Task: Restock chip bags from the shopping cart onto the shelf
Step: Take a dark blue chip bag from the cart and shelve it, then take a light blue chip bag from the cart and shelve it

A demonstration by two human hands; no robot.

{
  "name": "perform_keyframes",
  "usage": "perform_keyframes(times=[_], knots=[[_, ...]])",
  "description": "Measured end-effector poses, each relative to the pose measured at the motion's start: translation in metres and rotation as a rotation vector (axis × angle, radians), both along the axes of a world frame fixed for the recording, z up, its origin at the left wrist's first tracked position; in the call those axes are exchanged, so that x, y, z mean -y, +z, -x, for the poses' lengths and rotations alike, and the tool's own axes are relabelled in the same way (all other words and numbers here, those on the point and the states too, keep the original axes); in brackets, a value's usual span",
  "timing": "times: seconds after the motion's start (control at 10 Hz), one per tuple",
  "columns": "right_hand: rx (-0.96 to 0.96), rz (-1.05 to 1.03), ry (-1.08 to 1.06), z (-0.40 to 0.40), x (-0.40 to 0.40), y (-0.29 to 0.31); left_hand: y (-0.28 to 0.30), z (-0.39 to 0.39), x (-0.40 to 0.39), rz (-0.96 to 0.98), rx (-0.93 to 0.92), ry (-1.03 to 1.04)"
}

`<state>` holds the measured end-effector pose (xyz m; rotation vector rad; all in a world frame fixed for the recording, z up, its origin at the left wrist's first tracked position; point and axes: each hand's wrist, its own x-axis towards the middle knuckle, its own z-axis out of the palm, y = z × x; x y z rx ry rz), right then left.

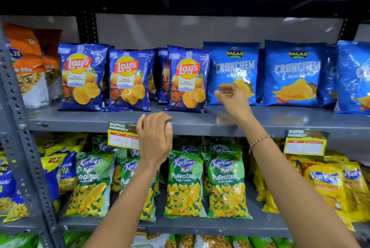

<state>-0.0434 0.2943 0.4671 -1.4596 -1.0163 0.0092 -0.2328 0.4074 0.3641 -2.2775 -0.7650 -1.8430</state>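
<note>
Your left hand [155, 139] and right hand [233, 98] hover open and empty before the shelf [280, 121], where the Lay's bags [187, 79] stand upright: light, air-filled, crushable, slippery film, so pinch the top seam.

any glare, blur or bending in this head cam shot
Head view: glare streaks on the light-blue Crunchem bags; wide-angle bending tilts the grey upright at left; edges soft, bottom row blurred; top shelf dark; both hands, left and right, fairly sharp.
</note>
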Motion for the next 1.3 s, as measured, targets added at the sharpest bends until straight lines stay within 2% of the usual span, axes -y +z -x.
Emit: perform_keyframes(times=[0.1,0.3,0.5,0.6,0.7,0.8,0.9,1.0,1.1,1.2,1.3], knots=[[0.038,-0.154,-0.059,-0.003,0.050,-0.024,0.008,-0.037,0.038,-0.049,-0.046,-0.157],[-0.053,-0.180,-0.233,-0.021,0.177,-0.083,-0.011,-0.121,0.139,-0.105,-0.135,-0.585],[-0.343,-0.076,-0.517,-0.054,0.341,-0.180,-0.086,-0.207,0.281,0.144,-0.377,-1.097],[-0.497,-0.034,-0.692,-0.068,0.409,-0.234,-0.132,-0.240,0.348,0.307,-0.577,-1.227],[-0.678,0.030,-0.773,-0.087,0.464,-0.299,-0.189,-0.275,0.402,0.562,-0.775,-1.265],[-0.884,0.162,-0.821,-0.103,0.506,-0.370,-0.251,-0.307,0.443,0.897,-1.044,-1.097],[-1.054,0.351,-0.810,-0.116,0.536,-0.438,-0.310,-0.333,0.471,1.106,-1.315,-0.961],[-1.216,0.484,-0.734,-0.129,0.556,-0.501,-0.359,-0.347,0.487,1.213,-1.415,-0.844],[-1.283,0.584,-0.668,-0.143,0.562,-0.550,-0.398,-0.358,0.490,1.336,-1.406,-0.734],[-1.392,0.500,-0.677,-0.152,0.556,-0.588,-0.438,-0.368,0.486,1.494,-1.475,-0.638],[-1.415,0.413,-0.695,-0.159,0.543,-0.617,-0.474,-0.366,0.475,1.656,-1.521,-0.675]])
